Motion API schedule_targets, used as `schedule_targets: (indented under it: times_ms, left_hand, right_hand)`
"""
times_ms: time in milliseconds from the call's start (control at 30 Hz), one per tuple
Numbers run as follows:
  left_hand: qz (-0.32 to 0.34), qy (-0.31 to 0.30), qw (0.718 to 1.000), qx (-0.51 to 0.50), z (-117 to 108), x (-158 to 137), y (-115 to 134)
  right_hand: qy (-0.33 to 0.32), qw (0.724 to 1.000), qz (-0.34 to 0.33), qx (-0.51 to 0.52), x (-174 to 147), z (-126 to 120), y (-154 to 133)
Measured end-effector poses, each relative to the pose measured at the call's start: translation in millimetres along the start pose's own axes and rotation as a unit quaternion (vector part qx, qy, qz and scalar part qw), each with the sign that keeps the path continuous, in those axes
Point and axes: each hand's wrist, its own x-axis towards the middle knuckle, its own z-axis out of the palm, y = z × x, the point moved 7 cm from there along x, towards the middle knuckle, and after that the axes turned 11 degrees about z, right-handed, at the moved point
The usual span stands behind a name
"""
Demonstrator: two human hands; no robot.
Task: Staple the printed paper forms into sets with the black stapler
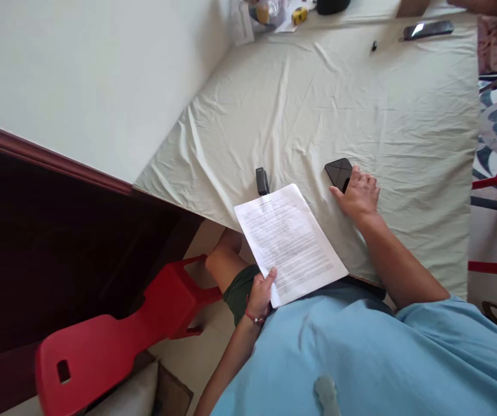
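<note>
My left hand (260, 294) grips a few sheets of printed paper (291, 242) by their lower left corner, thumb on top and fingers hidden beneath. The sheets are tilted and reach over the table's near edge. My right hand (362, 193) rests on the table with its thumb and fingers around the near end of a black smartphone (338, 171), which lies screen up. Just beyond the top edge of the paper is a small black oblong object (262, 180), its kind unclear.
A light green cloth covers the table (421, 144), which meets a white wall on the left. At the far end are a plastic bag (268, 13), a yellow tape measure (299, 15) and another phone (428, 30). A red chair (101, 358) stands at left, and another person's arm (486, 6) shows top right.
</note>
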Motion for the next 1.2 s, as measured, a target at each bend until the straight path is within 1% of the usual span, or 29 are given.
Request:
schedule_targets:
  times_ms: [133,267,367,533,667,767,833,900,933,1000,1067,1100,1200]
  left_hand:
    - [0.003,-0.004,1.000,0.004,-2,3,-3]
    - [0.005,0.005,1.000,0.005,-4,4,-6]
    - [0.005,0.007,1.000,0.004,-5,5,-7]
    - [-0.001,0.008,1.000,-0.005,-4,7,-6]
    - [0.005,0.014,1.000,-0.005,-4,8,-5]
    - [0.016,0.015,1.000,0.002,-6,9,-5]
    - [0.016,0.022,1.000,-0.001,-7,9,-6]
    - [0.009,0.037,0.999,-0.011,-7,8,-9]
    - [0.007,0.045,0.999,-0.018,-6,8,-10]
    - [0.013,0.057,0.998,-0.026,-5,7,-11]
    - [0.037,0.066,0.997,-0.013,-4,7,-10]
    - [0.054,0.073,0.996,0.003,-5,6,-9]
    - [0.103,0.097,0.987,0.072,-10,4,-4]
  right_hand:
    - [0.006,1.000,0.020,-0.012,16,13,2]
    - [0.005,0.999,0.039,-0.011,20,14,0]
    - [0.009,0.999,0.035,-0.015,18,12,-2]
    - [0.012,0.999,0.033,-0.020,3,7,-3]
    - [0.009,1.000,0.026,-0.015,-1,8,2]
    - [-0.005,1.000,-0.003,0.021,7,12,19]
    - [-0.012,0.996,-0.045,0.071,13,14,34]
    - [0.019,0.986,-0.095,0.134,15,7,49]
    - [0.043,0.981,-0.109,0.157,15,2,56]
    - [0.095,0.971,-0.114,0.186,13,-9,68]
    - [0.132,0.965,-0.114,0.195,8,-18,71]
    - [0.140,0.963,-0.121,0.196,5,-22,69]
    - [0.124,0.957,-0.175,0.197,-3,-25,54]
